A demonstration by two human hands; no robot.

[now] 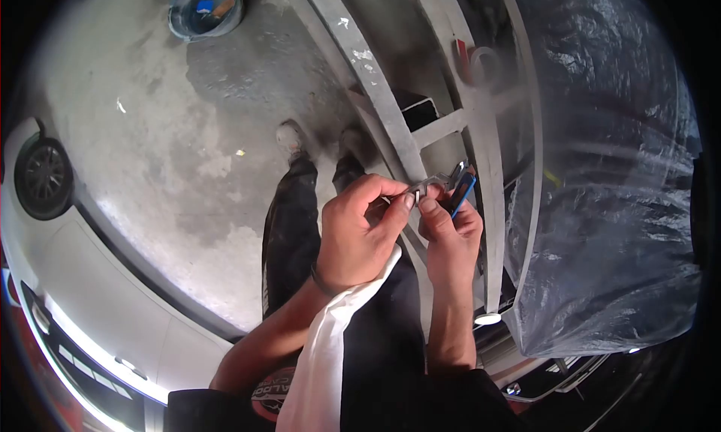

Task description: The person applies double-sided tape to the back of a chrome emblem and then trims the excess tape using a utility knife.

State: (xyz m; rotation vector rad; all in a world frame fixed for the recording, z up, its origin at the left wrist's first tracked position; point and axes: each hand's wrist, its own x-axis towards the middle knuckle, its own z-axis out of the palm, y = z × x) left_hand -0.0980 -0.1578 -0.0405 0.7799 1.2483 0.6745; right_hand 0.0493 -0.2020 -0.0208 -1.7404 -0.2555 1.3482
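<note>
Left grip (360, 229): pinched on small metal piece (432, 182), over grey frame (383, 94). Right grip (451, 233): closed around blue-handled tool (465, 194), touching same piece. Risk: 1 loosened pinch could drop it.

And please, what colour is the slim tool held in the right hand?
The slim tool in the right hand is blue with darker parts, best in the head view.

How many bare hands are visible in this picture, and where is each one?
2. The left hand is near the centre, pinching at a small metal piece. The right hand is just to its right, holding a blue tool. No other hand shows.
</note>
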